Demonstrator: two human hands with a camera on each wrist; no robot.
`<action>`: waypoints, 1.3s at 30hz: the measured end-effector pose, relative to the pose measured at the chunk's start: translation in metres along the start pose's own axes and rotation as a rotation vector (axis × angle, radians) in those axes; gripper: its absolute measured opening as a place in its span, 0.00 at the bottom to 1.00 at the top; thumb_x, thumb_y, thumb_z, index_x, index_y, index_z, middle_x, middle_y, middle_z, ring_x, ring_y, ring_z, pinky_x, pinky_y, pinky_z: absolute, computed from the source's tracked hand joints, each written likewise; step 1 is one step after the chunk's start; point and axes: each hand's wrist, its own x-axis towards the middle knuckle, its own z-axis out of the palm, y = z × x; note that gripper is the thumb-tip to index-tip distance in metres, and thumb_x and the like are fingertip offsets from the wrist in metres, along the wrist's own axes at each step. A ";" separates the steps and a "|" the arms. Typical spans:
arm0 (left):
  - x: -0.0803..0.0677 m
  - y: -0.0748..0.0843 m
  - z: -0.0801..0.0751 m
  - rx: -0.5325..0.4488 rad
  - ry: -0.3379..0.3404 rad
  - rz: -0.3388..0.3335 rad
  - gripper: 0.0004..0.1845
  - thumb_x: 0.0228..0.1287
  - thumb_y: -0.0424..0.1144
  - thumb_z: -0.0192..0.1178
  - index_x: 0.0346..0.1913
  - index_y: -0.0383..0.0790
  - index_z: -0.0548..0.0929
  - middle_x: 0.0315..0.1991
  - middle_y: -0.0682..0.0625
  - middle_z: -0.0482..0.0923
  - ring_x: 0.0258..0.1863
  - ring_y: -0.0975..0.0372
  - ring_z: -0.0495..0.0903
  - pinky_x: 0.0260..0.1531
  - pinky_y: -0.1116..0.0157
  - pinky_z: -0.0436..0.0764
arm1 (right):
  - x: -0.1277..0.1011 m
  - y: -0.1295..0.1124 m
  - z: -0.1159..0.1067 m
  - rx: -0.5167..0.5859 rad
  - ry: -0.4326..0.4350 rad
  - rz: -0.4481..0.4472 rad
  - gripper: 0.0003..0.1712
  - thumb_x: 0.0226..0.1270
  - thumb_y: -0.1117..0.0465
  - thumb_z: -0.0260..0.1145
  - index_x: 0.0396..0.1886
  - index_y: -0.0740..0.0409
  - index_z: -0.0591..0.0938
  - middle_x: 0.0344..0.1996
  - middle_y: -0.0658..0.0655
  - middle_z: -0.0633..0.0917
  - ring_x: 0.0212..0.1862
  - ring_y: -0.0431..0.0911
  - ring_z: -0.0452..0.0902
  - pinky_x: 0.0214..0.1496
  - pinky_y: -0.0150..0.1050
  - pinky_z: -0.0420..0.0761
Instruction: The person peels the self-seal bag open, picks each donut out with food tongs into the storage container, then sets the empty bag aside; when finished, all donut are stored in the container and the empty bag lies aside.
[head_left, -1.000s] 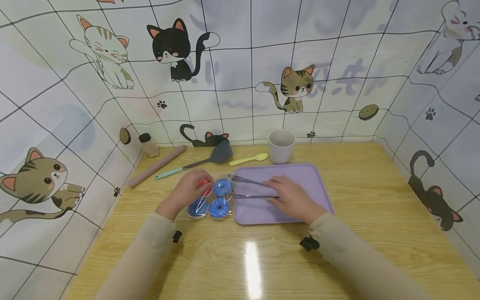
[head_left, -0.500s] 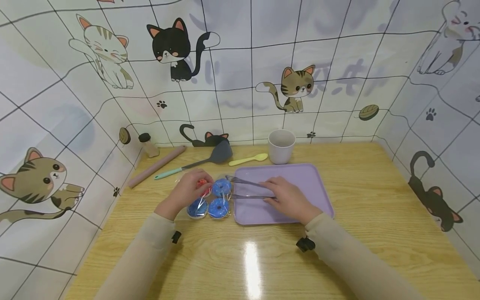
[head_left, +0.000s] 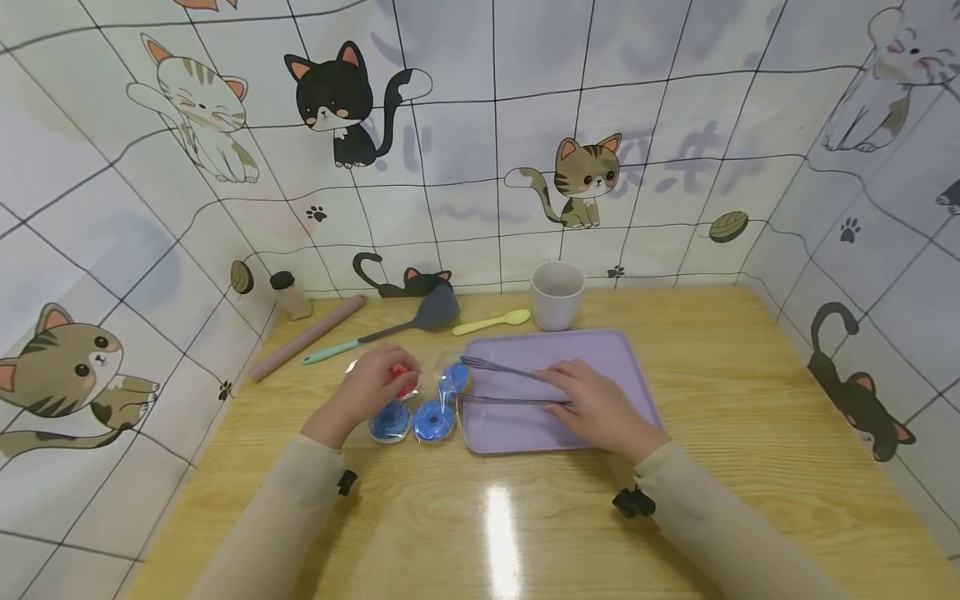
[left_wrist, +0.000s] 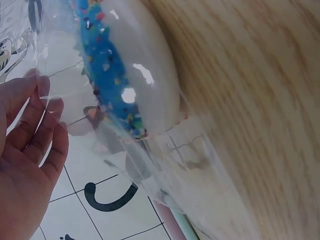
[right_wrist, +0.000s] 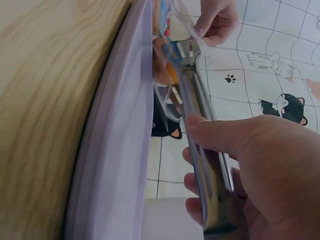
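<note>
My right hand (head_left: 600, 408) grips metal tongs (right_wrist: 200, 105), which reach left over the purple tray (head_left: 517, 433). The tong tips are at a blue-iced doughnut (head_left: 455, 379) in clear plastic. With finger and thumb my left hand (head_left: 367, 387) pinches clear plastic wrapping (left_wrist: 65, 80) at the red-iced doughnut (head_left: 403, 381), partly covering it. Two more blue doughnuts, one on the left (head_left: 390, 422) and one on the right (head_left: 433, 421), lie nearer me. The left wrist view shows a sprinkled doughnut (left_wrist: 110, 70) close up inside the wrapping.
Along the back lie a pink rolling pin (head_left: 309, 337), a spatula (head_left: 435, 310) and a yellow spoon (head_left: 491, 322). A grey cup (head_left: 557, 296) stands behind the tray. At the back left is a black-capped jar (head_left: 291, 296). Cat-patterned walls enclose the table (head_left: 720, 375).
The tongs first slid left over the far right blue doughnut, then moved back right. That doughnut has shifted right and tilted at the tong tips. My left hand stays at the red doughnut.
</note>
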 end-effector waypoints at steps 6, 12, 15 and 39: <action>-0.003 -0.002 -0.001 0.007 0.003 -0.003 0.04 0.69 0.37 0.68 0.42 0.42 0.89 0.43 0.51 0.85 0.46 0.56 0.83 0.50 0.53 0.83 | -0.016 0.012 -0.003 0.043 0.037 -0.003 0.30 0.68 0.55 0.74 0.69 0.49 0.80 0.58 0.53 0.84 0.59 0.50 0.79 0.61 0.51 0.82; -0.005 -0.002 -0.002 0.000 -0.008 -0.014 0.03 0.70 0.37 0.68 0.42 0.43 0.89 0.43 0.51 0.85 0.48 0.56 0.83 0.52 0.52 0.82 | -0.031 0.022 -0.010 0.041 0.081 -0.023 0.32 0.67 0.57 0.75 0.70 0.47 0.79 0.58 0.52 0.84 0.59 0.49 0.79 0.59 0.51 0.82; -0.005 -0.001 -0.002 -0.013 -0.007 -0.011 0.02 0.70 0.36 0.68 0.41 0.43 0.89 0.43 0.51 0.85 0.47 0.56 0.83 0.51 0.53 0.82 | -0.040 0.028 -0.014 0.033 0.090 -0.013 0.32 0.67 0.57 0.75 0.70 0.45 0.79 0.58 0.51 0.83 0.60 0.48 0.79 0.58 0.51 0.83; -0.003 0.003 0.003 -0.032 -0.020 -0.011 0.04 0.70 0.36 0.68 0.42 0.41 0.89 0.42 0.52 0.85 0.47 0.56 0.81 0.51 0.53 0.82 | -0.112 0.093 -0.049 -0.048 0.153 0.160 0.36 0.63 0.64 0.77 0.70 0.44 0.79 0.58 0.51 0.83 0.56 0.47 0.79 0.49 0.50 0.85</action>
